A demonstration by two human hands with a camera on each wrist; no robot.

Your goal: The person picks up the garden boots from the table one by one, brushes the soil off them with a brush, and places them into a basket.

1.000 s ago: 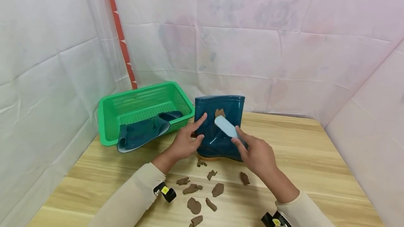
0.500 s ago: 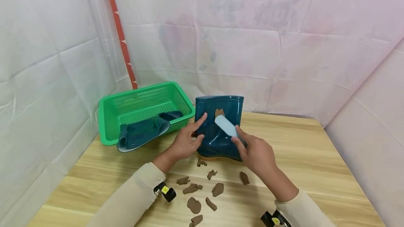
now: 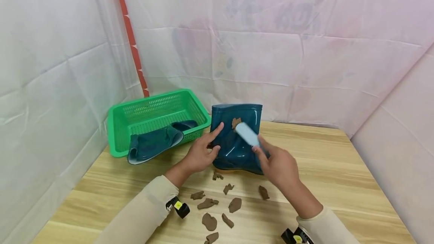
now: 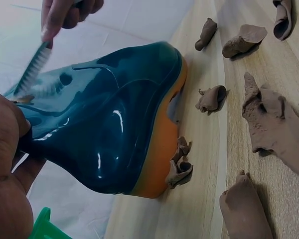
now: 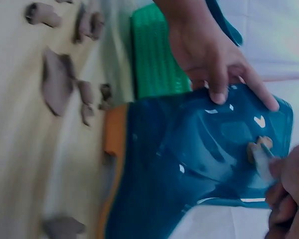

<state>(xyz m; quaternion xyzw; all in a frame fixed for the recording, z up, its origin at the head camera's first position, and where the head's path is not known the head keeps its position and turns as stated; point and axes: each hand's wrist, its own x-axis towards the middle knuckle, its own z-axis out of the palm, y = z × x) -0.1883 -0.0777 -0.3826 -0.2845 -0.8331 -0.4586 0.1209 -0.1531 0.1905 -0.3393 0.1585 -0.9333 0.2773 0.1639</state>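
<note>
A dark teal rain boot (image 3: 234, 157) with an orange sole (image 4: 160, 159) stands upright on the table. My left hand (image 3: 200, 154) grips the edge of its shaft, thumb and forefinger on the near face and the other fingers behind. A brown clay-like patch (image 3: 236, 122) clings high on the shaft. Pinched in my right hand (image 3: 282, 165) is a brush with a light blue back (image 3: 247, 134). Its pale bristles (image 4: 37, 67) face the boot, and its tip overlaps the patch's lower right edge in the head view.
To the left, a green basket (image 3: 116, 138) holds a second teal boot (image 3: 154, 145), whose open top hangs over the near rim. Several brown clay-like pieces (image 3: 235, 205) are scattered on the wooden table (image 3: 325, 161) in front of the standing boot. White sheeting (image 3: 257, 55) encloses the back and sides.
My right hand has drawn the brush slightly right, so more of the brown patch shows. The left hand keeps its grip on the boot.
</note>
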